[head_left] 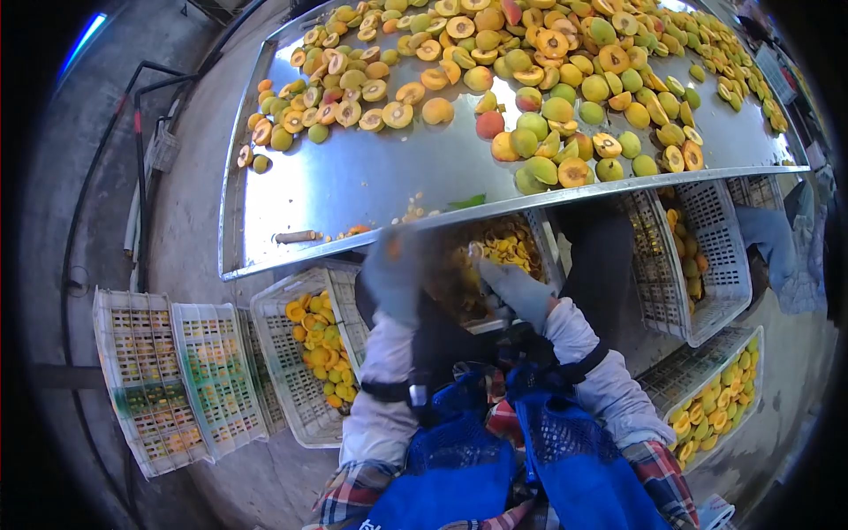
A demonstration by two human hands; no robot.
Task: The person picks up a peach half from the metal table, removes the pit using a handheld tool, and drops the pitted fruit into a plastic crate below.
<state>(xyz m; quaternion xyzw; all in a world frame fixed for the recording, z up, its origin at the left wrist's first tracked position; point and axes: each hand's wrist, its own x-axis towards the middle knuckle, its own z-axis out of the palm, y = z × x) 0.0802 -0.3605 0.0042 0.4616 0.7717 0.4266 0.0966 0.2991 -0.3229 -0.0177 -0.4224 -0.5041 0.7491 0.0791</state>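
Observation:
Both my hands wear grey gloves. My left hand [393, 265] is at the front edge of the metal table [353, 185], smeared by motion, so its fingers and anything in them cannot be made out. My right hand [519, 290] is lower and further right, over a crate of cut fruit [512, 247] between my legs. Its fingers are bent together near a yellowish blurred piece, and what they grip is too small to name. Halved and whole fruits [552, 44] cover the table's far part. A short stick [298, 237] and a green leaf [467, 202] lie near the front edge.
A crate of fruit halves [300, 424] stands at my left, beside stacked crates [146, 380]. Two more crates with fruit, an upper one [729, 274] and a lower one [755, 353], are at my right. Another person's leg [764, 238] shows at the far right.

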